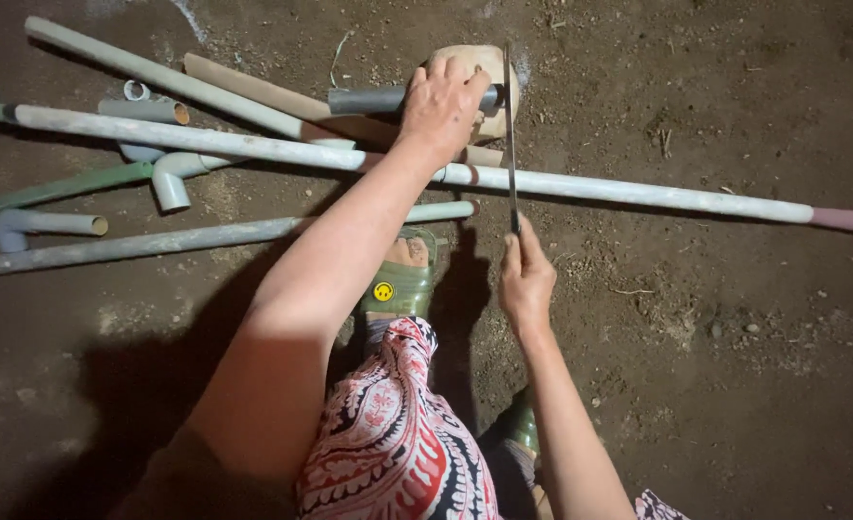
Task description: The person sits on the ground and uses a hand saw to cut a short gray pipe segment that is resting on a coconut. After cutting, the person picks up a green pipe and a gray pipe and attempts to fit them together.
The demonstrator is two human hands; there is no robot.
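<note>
My left hand [443,103] presses down on a short dark grey pipe [364,99] that rests across a pale stone block [492,60] on the dirt floor. A thin saw blade [510,135] stands on edge just right of that hand, at the pipe's right end. My right hand [524,277] grips the blade's near end. A long white pipe [629,191] runs beneath the blade. My foot in a green sandal [399,285] stands on a grey pipe [157,243] below my left arm.
Several plastic pipes and elbow fittings [168,179] lie spread over the left of the dirt floor. A flat brown strip [272,96] lies under the pipes. Bare packed earth with small pebbles [734,332] fills the right side.
</note>
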